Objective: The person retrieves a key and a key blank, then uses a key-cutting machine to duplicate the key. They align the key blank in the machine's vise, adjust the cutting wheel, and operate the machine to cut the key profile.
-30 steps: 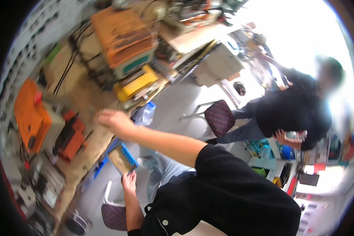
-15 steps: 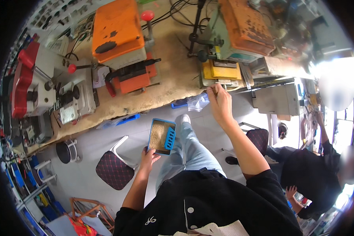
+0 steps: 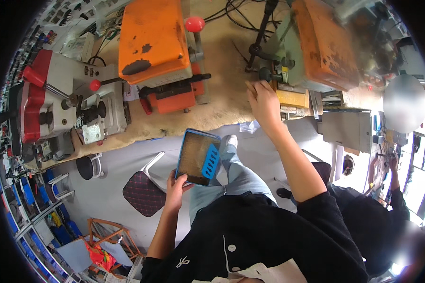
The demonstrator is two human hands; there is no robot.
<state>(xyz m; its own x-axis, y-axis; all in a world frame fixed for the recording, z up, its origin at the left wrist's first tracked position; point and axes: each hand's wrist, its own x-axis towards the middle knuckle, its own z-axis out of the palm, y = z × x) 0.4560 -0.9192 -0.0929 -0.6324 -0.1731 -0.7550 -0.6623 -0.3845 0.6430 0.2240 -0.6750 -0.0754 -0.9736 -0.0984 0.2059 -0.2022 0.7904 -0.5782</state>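
My left hand (image 3: 175, 189) is closed on the near left corner of a shallow blue-rimmed tray (image 3: 190, 155). The tray has a brownish inside and a blue slotted insert along its right side. It is held in front of the bench edge, above my legs. My right hand (image 3: 265, 104) is raised over the bench, fingers pinched together. Whatever small thing sits at its fingertips is too small to name. Just right of that hand is the yellow block (image 3: 293, 98) at the base of a bench machine with a worn orange cover (image 3: 323, 45).
A second orange-covered machine (image 3: 153, 37) with a red-knobbed lever stands on the bench (image 3: 222, 106). Further left is a red and white machine (image 3: 33, 113). Below are a checked chair (image 3: 144, 193) and a round stool (image 3: 85, 167). Another person (image 3: 370, 217) works at the right.
My right hand has moved from in front of the yellow block to its left, further over the bench. The tray has come up closer to the bench edge in my left hand. The view has shifted.
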